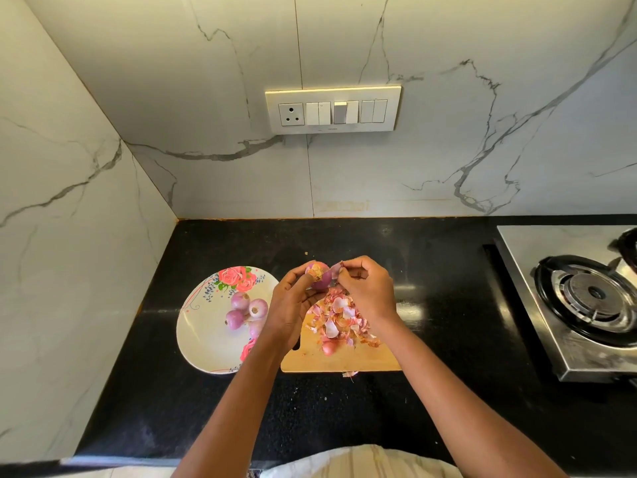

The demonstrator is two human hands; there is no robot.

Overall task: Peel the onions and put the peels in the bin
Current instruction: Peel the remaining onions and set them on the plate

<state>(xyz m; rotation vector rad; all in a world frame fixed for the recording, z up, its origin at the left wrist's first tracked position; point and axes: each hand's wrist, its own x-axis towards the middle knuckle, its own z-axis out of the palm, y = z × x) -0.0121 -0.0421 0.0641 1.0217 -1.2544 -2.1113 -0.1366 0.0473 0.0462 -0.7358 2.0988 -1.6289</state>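
Purple onion (320, 278) cupped in your left hand (293, 301); your right hand (365, 288) pinches a peel strip (335, 269) above the board (344, 360).

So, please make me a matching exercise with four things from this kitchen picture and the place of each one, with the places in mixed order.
Things:
1. onion being peeled
2. peeled onions
3. pile of peels
4. gas burner

Places:
a. on the wooden cutting board
b. at the right edge of the counter
c. in the left hand, while the right hand pulls a peel
d. on the flowered plate

Pairs: 1-c, 2-d, 3-a, 4-b
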